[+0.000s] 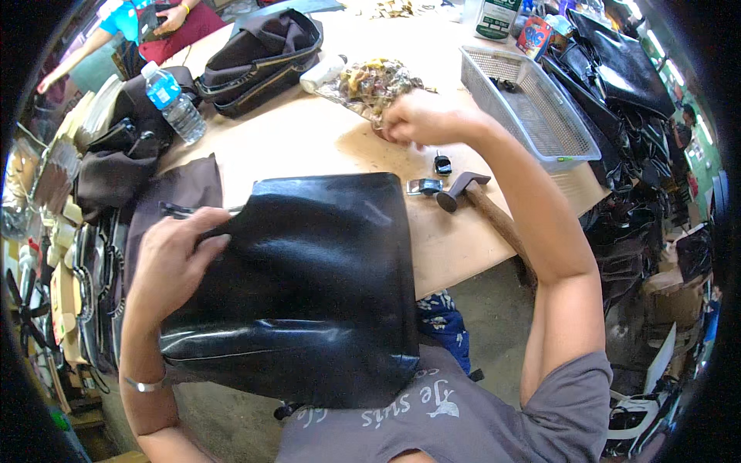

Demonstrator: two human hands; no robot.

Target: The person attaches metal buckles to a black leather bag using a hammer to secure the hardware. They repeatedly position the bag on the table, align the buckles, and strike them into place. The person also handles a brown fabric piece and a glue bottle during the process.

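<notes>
A black, glossy leather-like bag panel [309, 255] lies over the table's near edge and hangs toward my lap. My left hand [174, 251] grips its upper left edge, near a dark strip, with thumb and fingers bent around it. My right hand [432, 119] is at the near right side of a plastic bag of small metal parts [374, 83]. Its fingers are curled and slightly blurred, and what they hold, if anything, is hidden. Nearer to me lie a hammer [463, 191] with a wooden handle, a roll of tape [424, 186] and a small black item [442, 164].
A grey mesh basket [532, 116] stands at the right, beside piled black bags [617, 69]. A water bottle [174, 104], a folded dark bag [258, 62] and stacked dark fabric pieces [120, 170] occupy the left. Another person's hand [170, 19] shows at the far left.
</notes>
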